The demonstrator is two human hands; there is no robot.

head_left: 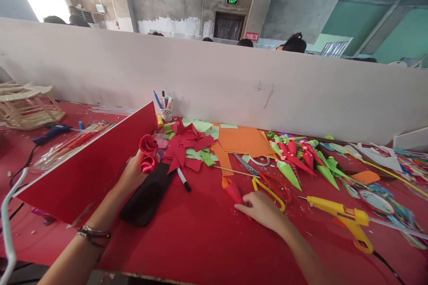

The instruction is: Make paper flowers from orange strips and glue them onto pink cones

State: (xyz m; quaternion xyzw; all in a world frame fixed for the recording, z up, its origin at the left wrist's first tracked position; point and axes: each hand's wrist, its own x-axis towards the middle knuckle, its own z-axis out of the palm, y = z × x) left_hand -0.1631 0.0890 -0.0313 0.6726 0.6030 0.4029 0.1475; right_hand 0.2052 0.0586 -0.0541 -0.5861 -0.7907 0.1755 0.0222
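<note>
My left hand (131,173) is closed around two red rolled-paper roses (148,164), held up beside the red upright board. A red paper cone (233,191) with orange paper showing at its wide end lies low over the table, and the fingers of my right hand (262,209) pinch its narrow end. Just behind that hand are yellow-handled and red-handled scissors (247,165). Cut red paper pieces (182,144) form a heap between my hands. Finished-looking red and green paper cones (297,156) are piled to the right.
A black phone (147,200) and a marker (183,180) lie near my left arm. Orange sheets (244,140) sit at the back. On the right rests a yellow glue gun (341,213) with its cord. A red board (96,160) and a white partition (214,80) stand as barriers.
</note>
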